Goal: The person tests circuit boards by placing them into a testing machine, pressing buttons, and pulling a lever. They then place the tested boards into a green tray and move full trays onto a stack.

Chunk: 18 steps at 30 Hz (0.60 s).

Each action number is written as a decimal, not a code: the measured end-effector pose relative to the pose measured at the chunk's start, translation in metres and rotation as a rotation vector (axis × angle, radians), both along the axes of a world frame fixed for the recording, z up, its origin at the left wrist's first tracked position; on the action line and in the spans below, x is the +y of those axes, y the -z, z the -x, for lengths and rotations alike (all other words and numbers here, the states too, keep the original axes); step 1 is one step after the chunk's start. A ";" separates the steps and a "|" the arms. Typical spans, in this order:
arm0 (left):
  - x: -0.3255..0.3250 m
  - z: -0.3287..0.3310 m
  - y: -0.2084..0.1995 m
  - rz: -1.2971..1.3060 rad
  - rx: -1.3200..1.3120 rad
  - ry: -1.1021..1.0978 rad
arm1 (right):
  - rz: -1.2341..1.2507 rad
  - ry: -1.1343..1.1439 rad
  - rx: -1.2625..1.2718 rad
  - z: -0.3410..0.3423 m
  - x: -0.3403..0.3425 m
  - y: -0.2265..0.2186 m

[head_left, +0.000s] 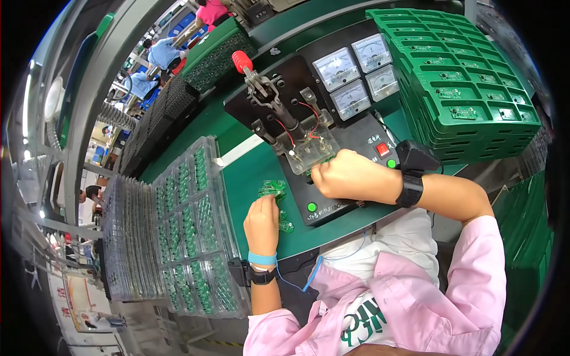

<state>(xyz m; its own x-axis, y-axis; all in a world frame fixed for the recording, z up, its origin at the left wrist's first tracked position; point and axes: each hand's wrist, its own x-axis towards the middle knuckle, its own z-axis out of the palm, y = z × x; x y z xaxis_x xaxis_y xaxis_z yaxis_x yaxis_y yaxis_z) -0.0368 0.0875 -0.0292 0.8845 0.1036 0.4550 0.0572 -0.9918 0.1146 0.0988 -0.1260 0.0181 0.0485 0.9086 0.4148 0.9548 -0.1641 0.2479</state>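
My left hand (261, 223) is over the green mat with its fingertips closed on a small green circuit board (273, 188). Beside those fingers lies another green circuit board (286, 223). Up against the test fixture, my right hand (351, 176) is curled closed at the front edge of a clear plate (309, 152). A sliver of green board shows by its fingers under that plate; the hand hides most of it. Above the plate stands a toggle clamp (261, 89) with a red handle (241, 61), and red wires run down to the plate.
Clear blister trays (202, 228) filled with green boards stand at left. Stacked green trays (442, 121) holding boards rise at right. Analog meters (350, 99), a red switch (382, 149) and green buttons (312, 207) sit on the black fixture. A blue cord (312, 274) hangs from my left wristband. Co-workers are farther back.
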 end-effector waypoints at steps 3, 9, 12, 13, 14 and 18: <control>-0.008 -0.010 -0.009 0.044 -0.253 0.050 | -0.089 0.016 0.010 0.004 -0.014 0.002; -0.064 -0.039 -0.023 -0.045 -0.296 0.305 | -0.224 -0.011 0.142 0.016 -0.074 -0.007; -0.081 -0.052 -0.023 -0.056 -0.218 0.282 | -0.264 0.044 0.160 0.014 -0.108 -0.007; -0.083 -0.054 -0.023 -0.055 -0.206 0.295 | -0.299 0.082 0.157 0.014 -0.118 -0.007; -0.084 -0.056 -0.023 -0.054 -0.194 0.307 | -0.332 0.121 0.153 0.014 -0.128 -0.008; -0.092 -0.057 -0.030 0.002 -0.133 0.319 | -0.379 0.228 0.206 0.012 -0.170 -0.026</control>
